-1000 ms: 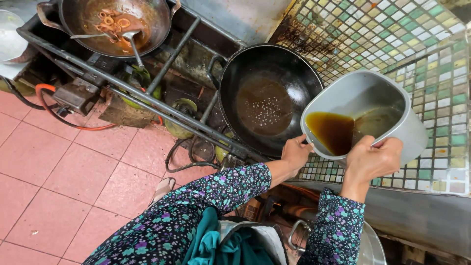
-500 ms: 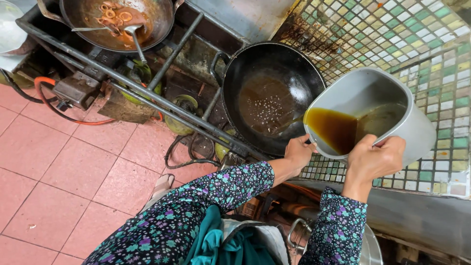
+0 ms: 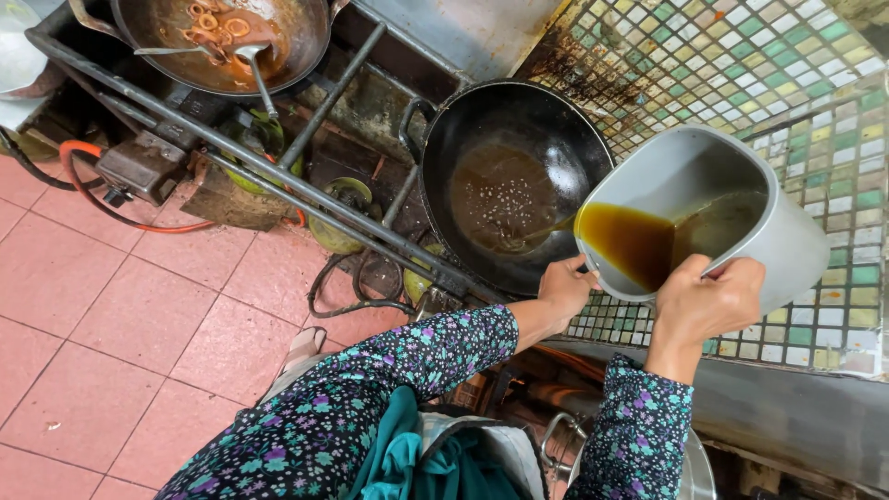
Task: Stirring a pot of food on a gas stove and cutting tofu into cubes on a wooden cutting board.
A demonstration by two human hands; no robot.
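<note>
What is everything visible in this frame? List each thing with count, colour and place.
Metal pot: one, grey, tilted at right, holding dark amber liquid that runs in a thin stream toward the wok.
Black wok: one, centre, on the burner frame, brown liquid pooled in its bottom.
Second wok: one, dark, top left, with reddish-brown food and a ladle.
Burner frame: one, dark metal bars, across the left and centre.
Hose: one, orange, left, over the floor.
Floor tiles: many, pink, lower left.
Mosaic wall tiles: many, green, yellow and white, right.
Left hand: at the pot's lower rim.
Right hand: gripping the pot's near side.
</note>
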